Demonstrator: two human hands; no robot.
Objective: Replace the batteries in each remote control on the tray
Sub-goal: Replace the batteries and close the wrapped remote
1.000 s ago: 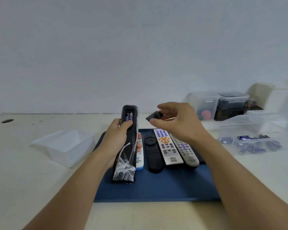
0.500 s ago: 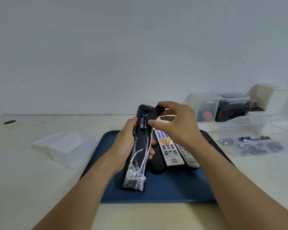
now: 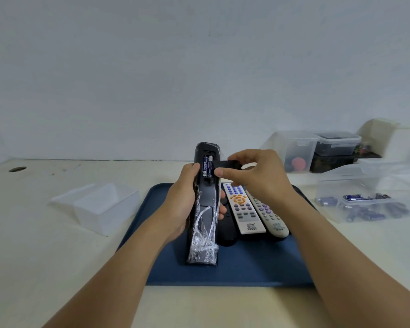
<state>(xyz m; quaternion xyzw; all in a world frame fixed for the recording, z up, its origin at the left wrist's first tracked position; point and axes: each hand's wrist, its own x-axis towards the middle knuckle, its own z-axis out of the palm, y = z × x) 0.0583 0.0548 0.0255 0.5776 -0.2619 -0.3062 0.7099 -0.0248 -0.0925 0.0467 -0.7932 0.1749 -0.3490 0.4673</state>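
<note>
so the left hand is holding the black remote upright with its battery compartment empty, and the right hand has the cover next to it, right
Not quite: the battery compartment is not empty. The head view shows two batteries seated in the black remote, which the left hand holds upright. The right hand does hold the cover beside it.

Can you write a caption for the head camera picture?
Left hand holds black remote, batteries showing; right hand brings battery cover.

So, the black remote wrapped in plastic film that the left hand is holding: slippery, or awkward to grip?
Probably somewhat slick: the black remote is wrapped in glossy, crinkled plastic film, bunched loosely at its near end, so the film may shift under the left hand. The body looks rigid. With its two batteries uncovered, tipping it might spill them.
</note>
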